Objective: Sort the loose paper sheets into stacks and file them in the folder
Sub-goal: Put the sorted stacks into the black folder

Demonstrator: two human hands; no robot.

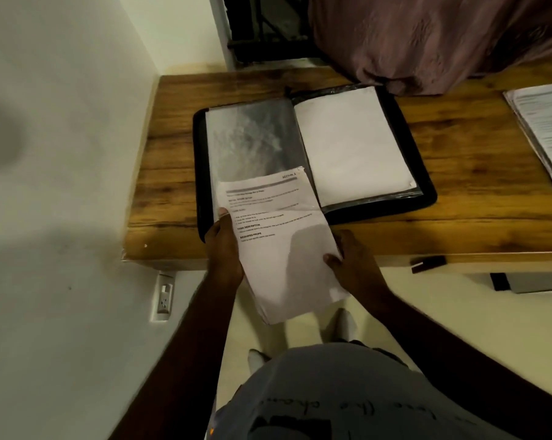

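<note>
A black folder (427,188) with clear plastic sleeves lies open on the wooden table (170,173). Its right sleeve holds a blank white sheet (350,144). A stack of printed sheets (281,242) sits with its top end in or on the left sleeve (252,138) and its lower end hanging past the table's front edge. My left hand (223,249) grips the stack's left edge, thumb on top. My right hand (354,258) grips its right edge, thumb on the paper.
Another pile of printed papers (544,128) lies at the table's right end. A mauve cloth bundle (427,36) rests at the back of the table. A white wall with a socket (165,296) stands to the left.
</note>
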